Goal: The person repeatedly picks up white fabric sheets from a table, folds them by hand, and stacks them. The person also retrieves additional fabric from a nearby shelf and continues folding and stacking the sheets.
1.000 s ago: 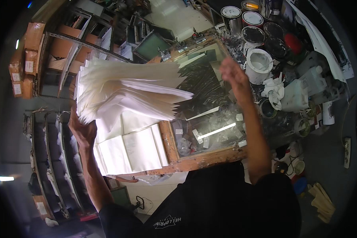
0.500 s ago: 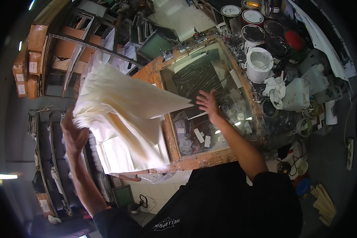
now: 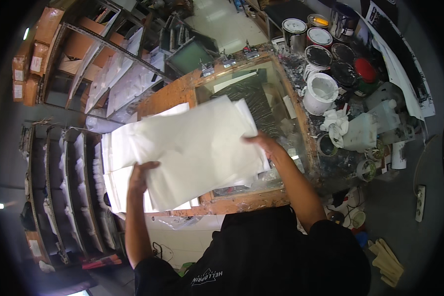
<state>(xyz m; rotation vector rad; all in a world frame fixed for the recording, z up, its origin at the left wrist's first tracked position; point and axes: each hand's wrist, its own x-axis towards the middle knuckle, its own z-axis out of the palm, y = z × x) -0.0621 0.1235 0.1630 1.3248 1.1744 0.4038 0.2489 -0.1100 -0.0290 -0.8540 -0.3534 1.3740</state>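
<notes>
A loose stack of thin, off-white sheets [image 3: 202,148] lies flat between my two hands, tilted up toward the far right. I cannot tell whether they are paper or cloth. At its left end my left hand [image 3: 140,176] grips the near edge, thumb on top. My right hand [image 3: 265,146] pinches the right edge, its fingers partly hidden under the sheets. Beneath its left part rests a pile of folded white sheets [image 3: 114,163] on the wooden table [image 3: 246,202]. The glass panel [image 3: 303,160] set in the table is partly covered by the held stack.
Paint cans [image 3: 318,56], a white bucket [image 3: 320,93] and translucent jugs [image 3: 364,130] crowd the right side. Metal hinge clamps [image 3: 228,61] line the table's far edge. Slatted racks [image 3: 79,187] stand at left, with framed screens [image 3: 192,55] beyond the table.
The sheets, earlier raised and fanned at the left, are now lowered flat and spread rightward over the glass. My right hand, earlier empty with fingers spread, now holds their right edge.
</notes>
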